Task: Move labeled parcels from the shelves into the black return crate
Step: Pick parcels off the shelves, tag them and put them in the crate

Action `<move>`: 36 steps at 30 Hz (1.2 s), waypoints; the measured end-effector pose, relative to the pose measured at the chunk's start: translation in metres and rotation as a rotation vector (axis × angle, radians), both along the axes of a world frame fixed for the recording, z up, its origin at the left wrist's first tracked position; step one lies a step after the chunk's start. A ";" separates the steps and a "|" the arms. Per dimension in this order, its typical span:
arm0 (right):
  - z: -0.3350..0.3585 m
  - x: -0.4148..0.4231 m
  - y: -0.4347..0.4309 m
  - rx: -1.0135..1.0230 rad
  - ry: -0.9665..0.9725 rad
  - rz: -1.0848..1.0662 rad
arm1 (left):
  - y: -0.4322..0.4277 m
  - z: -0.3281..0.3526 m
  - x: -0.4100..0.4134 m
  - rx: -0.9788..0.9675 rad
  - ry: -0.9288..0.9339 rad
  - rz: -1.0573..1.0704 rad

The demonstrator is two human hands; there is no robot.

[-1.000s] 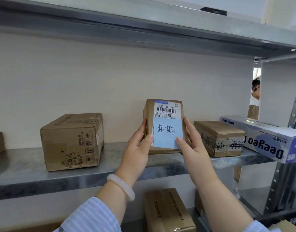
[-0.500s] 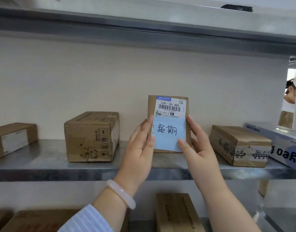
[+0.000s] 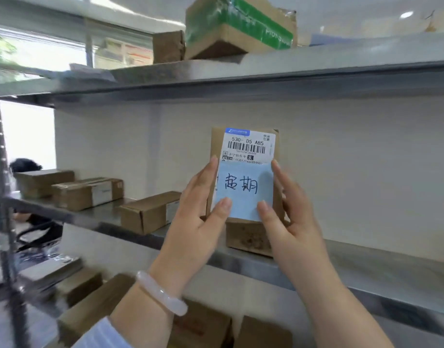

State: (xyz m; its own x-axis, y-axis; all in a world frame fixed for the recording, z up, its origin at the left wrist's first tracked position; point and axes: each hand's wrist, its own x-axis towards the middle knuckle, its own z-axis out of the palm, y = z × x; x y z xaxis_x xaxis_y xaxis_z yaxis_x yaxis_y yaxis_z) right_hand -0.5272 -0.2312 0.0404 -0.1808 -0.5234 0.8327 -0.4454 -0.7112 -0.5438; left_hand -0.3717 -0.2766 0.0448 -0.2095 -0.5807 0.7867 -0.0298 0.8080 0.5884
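Note:
A small brown labeled parcel [image 3: 248, 144] with a white barcode label and a pale blue handwritten note is held upright in front of the middle shelf [image 3: 366, 270]. My left hand [image 3: 198, 214] grips its left edge, thumb on the blue note. My right hand [image 3: 288, 217] grips its right edge, thumb on the note's lower corner. The parcel is lifted clear of the shelf. Behind it a brown box [image 3: 248, 237] is partly hidden. The black return crate is not in view.
Three brown boxes [image 3: 150, 214] [image 3: 87, 192] [image 3: 42, 182] lie along the shelf to the left. A green-taped carton [image 3: 238, 26] sits on the upper shelf. More cartons [image 3: 95, 307] are below. A metal upright [image 3: 5, 222] stands at far left; a person's dark hair [image 3: 25, 164] shows behind.
The view has swung left and upward; the boxes at the right are gone from view. Both hands have lifted the parcel off the shelf, keeping the same grip.

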 end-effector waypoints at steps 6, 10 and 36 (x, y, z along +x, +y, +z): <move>-0.008 0.115 -0.043 0.111 0.001 0.264 | -0.008 -0.013 0.126 0.050 -0.025 0.291; -0.019 0.210 -0.061 0.190 -0.002 0.442 | 0.001 -0.028 0.222 0.167 -0.018 0.457; -0.137 0.719 0.001 0.546 0.472 1.730 | 0.219 -0.150 0.563 0.455 0.322 1.848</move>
State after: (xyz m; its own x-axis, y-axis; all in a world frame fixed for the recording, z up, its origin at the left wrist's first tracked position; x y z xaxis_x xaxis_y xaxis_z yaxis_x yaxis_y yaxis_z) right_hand 0.1923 -0.2300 -0.0966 0.9361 -0.0433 0.3491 0.3220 -0.2938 -0.9000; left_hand 0.1912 -0.0573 -0.1049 0.9106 -0.0200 0.4129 -0.4011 -0.2849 0.8706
